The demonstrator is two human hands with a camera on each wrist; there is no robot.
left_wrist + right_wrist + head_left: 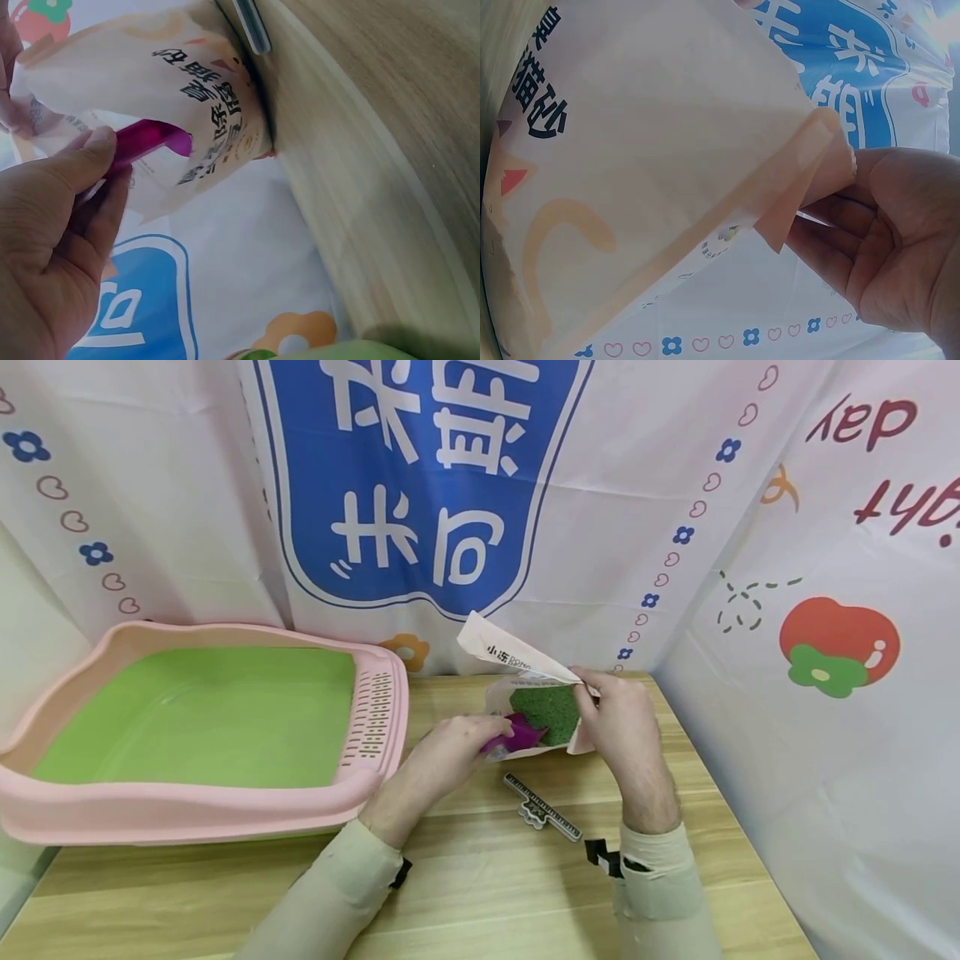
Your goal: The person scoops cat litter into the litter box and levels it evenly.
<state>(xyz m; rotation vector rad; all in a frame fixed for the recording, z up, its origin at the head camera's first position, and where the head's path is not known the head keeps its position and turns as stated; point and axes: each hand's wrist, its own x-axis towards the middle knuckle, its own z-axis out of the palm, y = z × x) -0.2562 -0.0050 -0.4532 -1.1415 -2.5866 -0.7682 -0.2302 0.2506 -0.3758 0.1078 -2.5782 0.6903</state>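
Note:
An opened bag of cat litter (pixel 517 653) stands at the back of the table, with green granules (pixel 551 703) showing in its mouth. My left hand (pixel 446 747) pinches a purple scoop (pixel 521 735) between thumb and fingers, its blade inside the bag mouth. The left wrist view shows the scoop's handle (pixel 142 141) against the bag's printed side (pixel 202 90). With my right hand (pixel 626 718) I grip the bag's upper edge at its right corner. In the right wrist view the folded edge (pixel 810 165) lies between thumb and fingers of that hand (pixel 900 240).
A pink litter box (pixel 210 806) with a green bottom and a slotted ledge (pixel 367 714) takes up the left of the table. A dark bag clip (pixel 543 808) lies in front of the bag. Printed cloth (pixel 600 527) hangs behind the table and on its right side.

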